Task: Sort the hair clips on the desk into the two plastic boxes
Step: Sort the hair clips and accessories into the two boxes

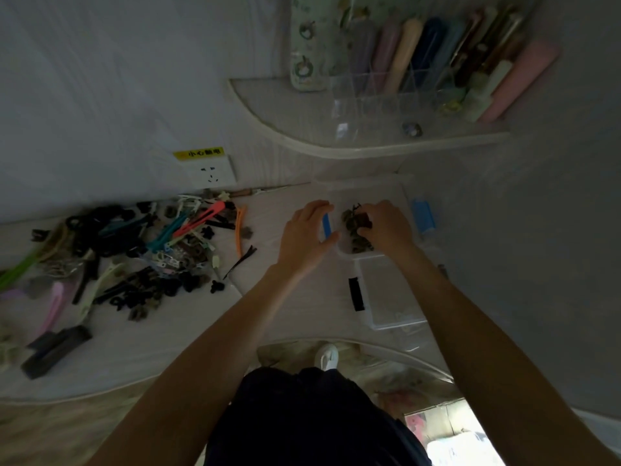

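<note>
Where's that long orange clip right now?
In the head view, the orange clip lies on the desk, at the pile's right edge, left of the left hand.

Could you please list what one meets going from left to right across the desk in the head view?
Pile of mixed hair clips → orange clip → left hand → right hand → blue box latch.

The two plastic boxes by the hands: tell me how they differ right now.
The far box has a blue latch; the near box has a black latch. The far box holds dark small clips, with both the left hand and the right hand at it; the near box looks almost empty and untouched. Both are clear plastic.
</note>
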A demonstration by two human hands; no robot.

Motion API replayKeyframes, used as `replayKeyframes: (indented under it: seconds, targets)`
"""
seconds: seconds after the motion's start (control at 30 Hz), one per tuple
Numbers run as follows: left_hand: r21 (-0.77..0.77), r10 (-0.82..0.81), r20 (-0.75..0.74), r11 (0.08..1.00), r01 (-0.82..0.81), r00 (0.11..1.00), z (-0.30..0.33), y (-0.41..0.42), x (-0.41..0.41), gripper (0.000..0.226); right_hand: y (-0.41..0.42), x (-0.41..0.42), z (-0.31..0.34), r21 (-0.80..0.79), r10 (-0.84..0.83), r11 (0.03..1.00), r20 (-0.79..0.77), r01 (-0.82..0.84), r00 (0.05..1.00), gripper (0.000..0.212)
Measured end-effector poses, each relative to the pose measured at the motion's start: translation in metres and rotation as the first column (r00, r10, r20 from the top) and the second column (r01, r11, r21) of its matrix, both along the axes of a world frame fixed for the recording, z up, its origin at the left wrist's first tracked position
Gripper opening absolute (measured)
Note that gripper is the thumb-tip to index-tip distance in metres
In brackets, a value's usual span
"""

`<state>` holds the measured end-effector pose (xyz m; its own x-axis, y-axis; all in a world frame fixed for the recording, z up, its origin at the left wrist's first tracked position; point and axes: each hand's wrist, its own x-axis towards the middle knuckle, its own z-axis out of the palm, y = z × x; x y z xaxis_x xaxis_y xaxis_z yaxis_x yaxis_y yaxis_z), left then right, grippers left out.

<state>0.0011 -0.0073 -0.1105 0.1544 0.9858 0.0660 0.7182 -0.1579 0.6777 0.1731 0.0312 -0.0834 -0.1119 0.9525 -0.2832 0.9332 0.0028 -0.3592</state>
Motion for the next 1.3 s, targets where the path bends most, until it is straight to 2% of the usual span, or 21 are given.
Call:
replayKeyframes:
  seconds: [0.07, 0.13, 0.3, 0.37, 0.43, 0.47, 0.53, 0.6, 0.67, 0.73, 0.8, 0.93, 1.03, 1.1, 1.2, 1.27, 1.3]
  targets:
    - [0.01, -0.006, -0.002, 1.0, 0.006, 1.0, 0.0, 0.001, -0.001, 0.051, 0.001, -0.002, 0.004, 0.022, -0.046, 0.999, -0.003, 0.046, 0.999, 0.037]
    - [0.021, -0.007, -0.015, 1.0, 0.007, 1.0, -0.001, 0.002, -0.001, 0.051, 0.001, -0.003, 0.009, 0.056, -0.112, 0.992, -0.08, 0.117, 0.99, 0.034]
    - [-0.001, -0.032, 0.043, 0.999, 0.032, 0.999, 0.002, 0.0, -0.004, 0.049, -0.006, -0.012, 0.011, -0.038, -0.005, 0.999, -0.049, 0.003, 0.999, 0.033]
    - [0.008, -0.044, 0.128, 0.999, 0.043, 0.991, 0.006, -0.007, -0.014, 0.044, -0.009, -0.017, 0.02, 0.047, -0.091, 0.994, -0.13, 0.098, 0.987, 0.033]
    - [0.07, 0.011, 0.196, 0.997, -0.025, 0.98, 0.014, -0.018, -0.034, 0.04, -0.017, -0.03, 0.036, 0.2, -0.105, 0.966, -0.277, 0.164, 0.955, 0.027]
    - [0.116, 0.066, 0.216, 0.989, -0.093, 0.974, 0.018, -0.026, -0.048, 0.037, -0.024, -0.041, 0.045, 0.249, -0.067, 0.954, -0.359, 0.165, 0.931, 0.024]
    - [0.184, 0.191, 0.243, 0.953, -0.239, 0.951, 0.021, -0.049, -0.086, 0.032, -0.043, -0.076, 0.053, 0.293, 0.096, 0.955, -0.44, 0.041, 0.893, 0.02]
    - [0.202, 0.306, 0.187, 0.918, -0.341, 0.933, 0.019, -0.073, -0.135, 0.036, -0.057, -0.114, 0.042, 0.256, 0.265, 0.952, -0.416, -0.167, 0.87, 0.023]
    - [0.162, 0.402, 0.069, 0.899, -0.407, 0.913, 0.012, -0.09, -0.178, 0.035, -0.06, -0.142, 0.02, 0.178, 0.378, 0.924, -0.307, -0.337, 0.874, 0.03]
    - [0.089, 0.485, -0.055, 0.873, -0.48, 0.873, 0.004, -0.1, -0.225, 0.029, -0.057, -0.179, -0.004, 0.11, 0.448, 0.894, -0.237, -0.434, 0.862, 0.038]
    - [0.044, 0.519, -0.152, 0.854, -0.519, 0.841, -0.002, -0.098, -0.267, 0.037, -0.052, -0.219, -0.021, 0.12, 0.53, 0.848, -0.187, -0.516, 0.827, 0.045]
    - [-0.074, 0.372, -0.318, 0.907, -0.414, 0.872, -0.01, -0.064, -0.326, 0.065, -0.033, -0.292, -0.041, 0.145, 0.649, 0.757, -0.063, -0.637, 0.758, 0.054]
    - [-0.238, 0.215, -0.385, 0.916, -0.322, 0.898, -0.018, -0.04, -0.341, 0.076, -0.019, -0.33, -0.044, 0.146, 0.631, 0.773, -0.072, -0.618, 0.772, 0.06]
    - [-0.3, 0.161, -0.38, 0.91, -0.286, 0.911, -0.023, -0.035, -0.343, 0.072, -0.012, -0.348, -0.046, 0.123, 0.622, 0.781, -0.067, -0.612, 0.78, 0.063]
    - [-0.284, 0.219, -0.176, 0.922, -0.263, 0.96, -0.026, -0.041, -0.341, 0.06, -0.011, -0.364, -0.049, 0.081, 0.696, 0.718, -0.05, -0.691, 0.717, 0.073]
    - [-0.204, 0.332, -0.061, 0.919, -0.337, 0.941, -0.025, -0.052, -0.342, 0.046, -0.015, -0.369, -0.05, 0.054, 0.716, 0.698, -0.019, -0.715, 0.698, 0.078]
    - [-0.115, 0.389, -0.054, 0.913, -0.392, 0.92, -0.024, -0.056, -0.349, 0.038, -0.016, -0.373, -0.05, 0.06, 0.717, 0.696, -0.002, -0.716, 0.697, 0.078]
